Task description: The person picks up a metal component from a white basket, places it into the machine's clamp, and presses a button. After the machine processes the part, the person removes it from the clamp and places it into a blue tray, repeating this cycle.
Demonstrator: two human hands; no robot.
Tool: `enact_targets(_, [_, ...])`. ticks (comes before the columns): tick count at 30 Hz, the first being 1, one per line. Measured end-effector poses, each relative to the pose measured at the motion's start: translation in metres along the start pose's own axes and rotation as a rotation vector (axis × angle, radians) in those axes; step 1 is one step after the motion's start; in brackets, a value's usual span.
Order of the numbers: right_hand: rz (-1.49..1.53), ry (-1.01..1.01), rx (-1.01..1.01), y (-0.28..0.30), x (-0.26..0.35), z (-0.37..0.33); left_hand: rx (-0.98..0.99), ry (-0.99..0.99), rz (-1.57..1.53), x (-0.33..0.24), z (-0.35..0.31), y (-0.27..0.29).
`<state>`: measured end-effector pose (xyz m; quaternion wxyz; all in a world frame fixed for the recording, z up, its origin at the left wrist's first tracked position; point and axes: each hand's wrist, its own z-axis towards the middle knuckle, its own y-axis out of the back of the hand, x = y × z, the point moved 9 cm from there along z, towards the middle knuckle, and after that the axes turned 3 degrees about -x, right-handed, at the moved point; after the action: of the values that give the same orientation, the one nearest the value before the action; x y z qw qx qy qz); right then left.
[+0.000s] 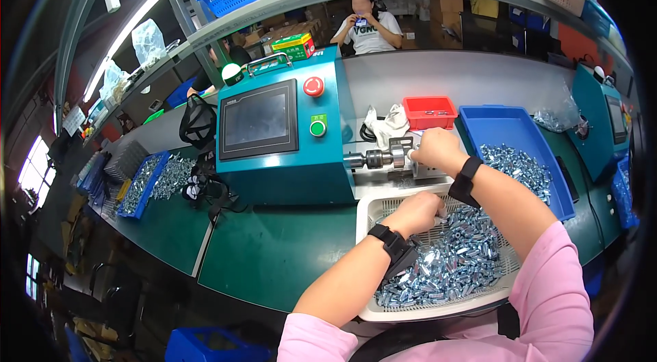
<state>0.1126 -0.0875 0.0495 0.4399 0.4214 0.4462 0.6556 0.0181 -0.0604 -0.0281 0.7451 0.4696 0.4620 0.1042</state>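
My left hand [419, 215] is over the upper part of a white plastic basket [370, 228] heaped with small shiny metal fittings [452, 259]. Its fingers are curled and pressed together at the fitting pile; whatever they hold is too small to make out. My right hand [440, 150] is closed at the machine's metal clamping fixture [422, 170], just right of the round metal chuck [396, 156]. Its fingertips are partly hidden, so what they grip does not show. Both wrists wear black bands.
A teal machine [287, 177] with a dark screen, red stop button and green button stands left of the chuck. Behind are white cloth gloves [389, 126] and a red tray [430, 113]. A blue tray [503, 131] of fittings lies right. Across the bench sits another person [369, 33].
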Motion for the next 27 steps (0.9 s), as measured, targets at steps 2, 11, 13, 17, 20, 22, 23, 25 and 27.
enact_targets(2, [-0.061, -0.022, -0.034, 0.013, 0.002, -0.002, 0.007, -0.022, 0.010, 0.000, -0.002, 0.000])
enact_targets(11, [-0.300, -0.357, 0.051, 0.027, -0.160, -0.010, 0.026, -0.070, 0.014, -0.002, -0.002, -0.004])
enact_targets(13, [-0.287, -0.363, 0.067, 0.024, -0.169, -0.017, 0.019, -0.073, 0.020, 0.002, 0.000, -0.005])
enact_targets(17, [0.034, -0.290, 0.096, 0.031, -0.096, -0.012, 0.021, -0.060, 0.028, 0.009, 0.000, -0.007])
enact_targets(20, [0.283, -0.191, 0.040, 0.023, -0.056, -0.007, 0.024, -0.057, 0.030, 0.004, -0.002, -0.002])
enact_targets(22, [0.593, -0.182, 0.006, 0.003, -0.044, -0.011, 0.033, -0.055, 0.013, -0.006, -0.002, 0.001])
enact_targets(23, [0.882, -0.166, -0.016, -0.004, -0.040, -0.014, 0.040, -0.056, 0.007, -0.010, -0.002, 0.003])
enact_targets(25, [0.954, -0.154, -0.105, -0.017, -0.050, -0.016, 0.064, -0.044, 0.008, -0.014, 0.000, 0.004])
enact_targets(27, [1.038, -0.141, -0.223, -0.020, -0.063, -0.022, 0.081, -0.002, -0.065, -0.016, -0.002, -0.001])
